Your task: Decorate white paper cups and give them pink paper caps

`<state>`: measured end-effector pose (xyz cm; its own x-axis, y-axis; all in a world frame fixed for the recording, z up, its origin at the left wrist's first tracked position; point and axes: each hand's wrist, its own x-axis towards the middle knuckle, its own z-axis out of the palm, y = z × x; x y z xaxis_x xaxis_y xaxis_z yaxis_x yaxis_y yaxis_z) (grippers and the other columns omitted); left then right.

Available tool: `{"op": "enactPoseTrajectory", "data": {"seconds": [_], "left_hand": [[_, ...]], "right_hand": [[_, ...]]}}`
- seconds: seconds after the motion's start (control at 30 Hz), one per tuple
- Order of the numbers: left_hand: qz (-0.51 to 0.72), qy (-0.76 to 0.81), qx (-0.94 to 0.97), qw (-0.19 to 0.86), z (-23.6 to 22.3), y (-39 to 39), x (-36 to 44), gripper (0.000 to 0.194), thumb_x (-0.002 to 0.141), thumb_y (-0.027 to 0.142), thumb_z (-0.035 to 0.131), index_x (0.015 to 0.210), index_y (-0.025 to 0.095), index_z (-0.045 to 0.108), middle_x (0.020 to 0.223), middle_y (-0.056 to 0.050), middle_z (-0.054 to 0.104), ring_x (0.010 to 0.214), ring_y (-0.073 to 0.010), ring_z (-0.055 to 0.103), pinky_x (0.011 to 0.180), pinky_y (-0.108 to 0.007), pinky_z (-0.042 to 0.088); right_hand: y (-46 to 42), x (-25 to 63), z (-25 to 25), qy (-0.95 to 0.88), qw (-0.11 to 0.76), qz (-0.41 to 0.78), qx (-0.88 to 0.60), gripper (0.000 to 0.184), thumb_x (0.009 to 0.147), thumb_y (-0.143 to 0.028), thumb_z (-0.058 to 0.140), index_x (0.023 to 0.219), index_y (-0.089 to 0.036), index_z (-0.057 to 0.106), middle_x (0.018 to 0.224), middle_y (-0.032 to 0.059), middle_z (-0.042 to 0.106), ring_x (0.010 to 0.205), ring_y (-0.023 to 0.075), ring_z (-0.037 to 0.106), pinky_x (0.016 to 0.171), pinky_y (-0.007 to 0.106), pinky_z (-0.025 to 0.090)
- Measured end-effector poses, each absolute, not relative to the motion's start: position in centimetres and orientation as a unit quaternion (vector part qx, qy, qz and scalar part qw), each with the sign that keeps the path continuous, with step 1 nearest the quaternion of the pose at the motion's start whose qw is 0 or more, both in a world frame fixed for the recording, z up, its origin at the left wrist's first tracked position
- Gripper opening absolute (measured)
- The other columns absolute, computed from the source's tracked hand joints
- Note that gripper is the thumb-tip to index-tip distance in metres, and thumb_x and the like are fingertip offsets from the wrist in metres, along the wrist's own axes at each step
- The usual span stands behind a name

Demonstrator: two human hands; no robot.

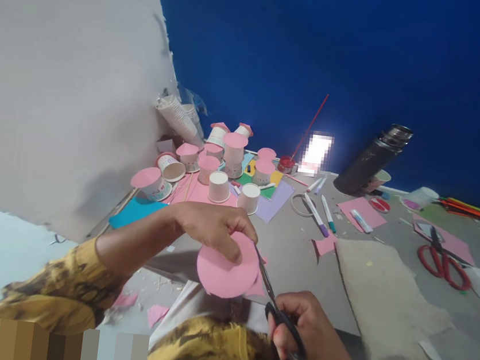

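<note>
My left hand (219, 229) grips a round pink paper disc (227, 274) from above, thumb pressed on its face and fingers behind the upper edge. In my right hand (303, 331) is a pair of black-handled scissors (286, 324), fingers through the loops. The blades point up and left and lie along the disc's right edge, where a scrap of pink paper hangs beside them. Just beyond my left hand stand two white paper cups (219, 187), upside down. Several cups with pink paper discs on top (236, 141) are grouped behind them.
Red-handled scissors (442, 266) lie at the right, near a beige cloth-like sheet (383, 294). Markers (316, 215) and a tape ring (303, 205) are mid-table. A dark flask (372, 160) leans at the back; stacked cups (180, 118) rest at the left. Pink scraps (157, 315) lie below the table.
</note>
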<state>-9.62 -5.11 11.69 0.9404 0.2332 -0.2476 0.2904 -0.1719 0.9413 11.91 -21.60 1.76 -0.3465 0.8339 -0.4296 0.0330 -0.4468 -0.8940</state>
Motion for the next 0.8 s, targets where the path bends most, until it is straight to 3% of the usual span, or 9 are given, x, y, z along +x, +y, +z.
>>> {"op": "enactPoseTrajectory", "data": {"seconds": [0.17,0.4,0.67,0.8], "left_hand": [[-0.042,0.163,0.763,0.625,12.0,-5.0,-9.8,0.017,0.07,0.021,0.068,0.056,0.018,0.058,0.055,0.003,0.047,0.054,-0.0119,0.043,0.048,-0.023,0.033],[-0.055,0.152,0.764,0.625,12.6,-4.7,-9.4,0.012,0.068,0.022,0.072,0.06,0.018,0.063,0.057,0.003,0.056,0.056,-0.0128,0.049,0.048,-0.022,0.038],[-0.06,0.139,0.76,0.632,13.1,-4.3,-9.6,0.017,0.07,0.027,0.078,0.062,0.018,0.066,0.058,0.002,0.059,0.057,-0.013,0.052,0.049,-0.021,0.04],[0.041,0.205,0.719,0.662,11.4,-4.5,-10.0,0.021,0.071,0.032,0.081,0.066,0.016,0.068,0.062,0.002,0.057,0.059,-0.0112,0.05,0.051,-0.02,0.039]], "right_hand": [[-21.7,11.8,1.9,-0.44,0.285,0.697,-0.489,0.014,0.062,-0.028,0.069,0.06,-0.015,0.064,0.049,-0.0042,0.053,0.045,0.0086,0.048,0.048,0.02,0.034],[-21.3,11.8,2.8,-0.459,0.288,0.687,-0.484,0.012,0.063,-0.025,0.069,0.06,-0.015,0.063,0.05,-0.0033,0.057,0.046,0.0085,0.049,0.047,0.019,0.031],[-21.3,12.2,2.5,-0.457,0.293,0.689,-0.479,0.034,0.066,-0.045,0.079,0.061,-0.015,0.063,0.049,-0.0039,0.052,0.046,0.0088,0.048,0.047,0.02,0.032],[-20.5,12.7,2.7,-0.477,0.332,0.63,-0.515,0.046,0.071,-0.059,0.076,0.064,-0.016,0.061,0.051,-0.0018,0.055,0.049,0.0102,0.048,0.05,0.022,0.035]]}}
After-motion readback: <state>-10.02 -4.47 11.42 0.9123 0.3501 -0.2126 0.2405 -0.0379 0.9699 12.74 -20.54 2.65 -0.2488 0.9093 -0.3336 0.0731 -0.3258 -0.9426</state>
